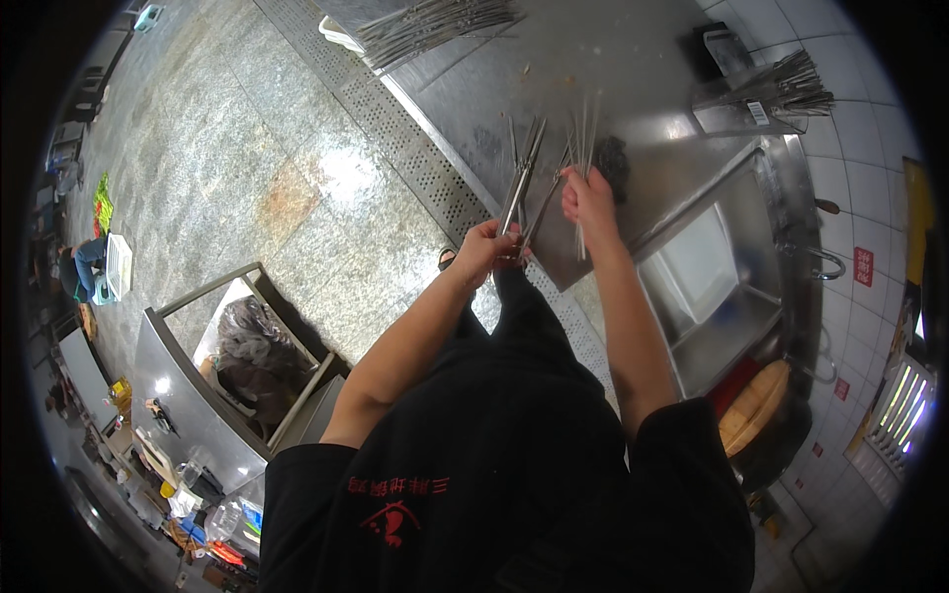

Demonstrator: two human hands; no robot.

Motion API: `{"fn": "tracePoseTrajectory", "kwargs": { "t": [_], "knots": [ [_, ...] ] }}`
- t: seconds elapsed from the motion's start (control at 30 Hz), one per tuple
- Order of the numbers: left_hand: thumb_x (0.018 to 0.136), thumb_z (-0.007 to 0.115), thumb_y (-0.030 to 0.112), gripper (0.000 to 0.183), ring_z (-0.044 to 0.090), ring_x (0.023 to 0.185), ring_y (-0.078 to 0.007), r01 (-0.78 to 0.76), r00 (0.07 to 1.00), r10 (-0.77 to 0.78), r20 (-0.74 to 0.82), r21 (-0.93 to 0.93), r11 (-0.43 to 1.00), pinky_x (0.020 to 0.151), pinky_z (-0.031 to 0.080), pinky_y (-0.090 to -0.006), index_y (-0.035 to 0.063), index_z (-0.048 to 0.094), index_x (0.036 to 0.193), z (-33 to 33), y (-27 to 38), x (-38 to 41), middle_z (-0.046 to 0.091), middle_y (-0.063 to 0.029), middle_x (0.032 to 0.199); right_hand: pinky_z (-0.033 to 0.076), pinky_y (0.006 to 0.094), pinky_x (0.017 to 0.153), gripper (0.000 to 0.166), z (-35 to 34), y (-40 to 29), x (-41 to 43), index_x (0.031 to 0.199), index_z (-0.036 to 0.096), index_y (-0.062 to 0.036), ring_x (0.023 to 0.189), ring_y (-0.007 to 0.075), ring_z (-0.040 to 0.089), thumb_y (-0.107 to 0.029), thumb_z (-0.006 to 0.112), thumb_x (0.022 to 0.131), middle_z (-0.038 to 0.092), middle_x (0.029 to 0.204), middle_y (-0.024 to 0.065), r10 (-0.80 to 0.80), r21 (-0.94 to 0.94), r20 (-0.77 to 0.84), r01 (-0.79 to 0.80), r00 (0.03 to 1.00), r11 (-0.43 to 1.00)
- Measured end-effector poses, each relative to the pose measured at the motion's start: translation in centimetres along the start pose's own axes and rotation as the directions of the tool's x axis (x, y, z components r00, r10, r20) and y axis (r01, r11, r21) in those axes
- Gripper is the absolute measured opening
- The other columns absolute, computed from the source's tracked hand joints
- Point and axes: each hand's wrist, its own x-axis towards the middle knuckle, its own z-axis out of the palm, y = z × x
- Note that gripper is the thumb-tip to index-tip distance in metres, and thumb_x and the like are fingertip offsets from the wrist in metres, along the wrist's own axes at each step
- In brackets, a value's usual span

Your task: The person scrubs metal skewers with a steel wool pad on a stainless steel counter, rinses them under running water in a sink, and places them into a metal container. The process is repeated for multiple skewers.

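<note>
My left hand (489,250) is closed around the lower ends of a splayed bundle of metal skewers (525,170). Beside it, and a little farther out, my right hand (591,199) grips a thinner bunch of metal skewers (584,137), its tips blurred. Both bunches are held at the edge of a stainless steel worktop (549,67). Just past my right hand lies a dark, crumpled thing (612,167) that I cannot make out. A large heap of skewers (437,30) rests at the worktop's far left. More skewers (801,85) stick out of a metal holder (730,111) by the wall.
Right of me, a steel sink (749,326) holds a white plastic tub (697,259), with a faucet (824,263) behind. A round wooden lid (756,408) is nearer. On the left stands a bin with a dark plastic bag (256,348). A person (89,267) sits farther off beside a white crate (118,267).
</note>
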Motion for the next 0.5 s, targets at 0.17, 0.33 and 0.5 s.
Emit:
{"fn": "tracePoseTrajectory", "kwargs": {
  "t": [0.17, 0.33, 0.5],
  "knots": [
    [0.096, 0.051, 0.028, 0.028, 0.066, 0.077, -0.0211, 0.051, 0.999, -0.051, -0.006, 0.031, 0.998, 0.069, 0.056, -0.0355, 0.0019, 0.054, 0.104, -1.2, -0.1, 1.0, 0.065, -0.0120, 0.088, 0.043, 0.0268, 0.053, 0.013, -0.6, -2.2, -0.3, 0.103, 0.054, -0.0083, 0.057, 0.0174, 0.055, -0.013, 0.053, 0.092, 0.056, 0.068, 0.0053, -0.432, -0.480, 0.211, 0.478, 0.877, 0.735],
    [0.099, 0.042, 0.037, 0.040, 0.065, 0.077, -0.0239, 0.156, 0.986, -0.164, -0.016, -0.213, 0.964, 0.072, 0.055, -0.0382, 0.0000, 0.055, 0.102, -2.1, 1.1, 1.2, 0.066, -0.0170, 0.095, 0.050, 0.0359, 0.062, 0.040, -0.9, -3.3, 0.3, 0.118, 0.054, -0.0201, 0.075, 0.0290, 0.064, -0.008, 0.060, 0.080, 0.067, 0.088, 0.0091, -0.344, -0.769, 0.594, 0.639, 0.727, 0.024],
    [0.094, 0.053, 0.024, 0.028, 0.065, 0.085, -0.0242, 0.101, 0.991, -0.083, 0.110, -0.169, 0.980, 0.076, 0.055, -0.0383, -0.0014, 0.056, 0.107, -2.1, 3.4, -0.9, 0.065, -0.0159, 0.097, 0.051, 0.0368, 0.065, 0.073, 0.5, -0.9, 2.6, 0.137, 0.043, -0.0320, 0.075, 0.0277, 0.064, -0.003, 0.059, 0.072, 0.067, 0.087, 0.0081, -0.047, -0.732, 0.676, 0.663, 0.735, -0.154]
  ]
}}
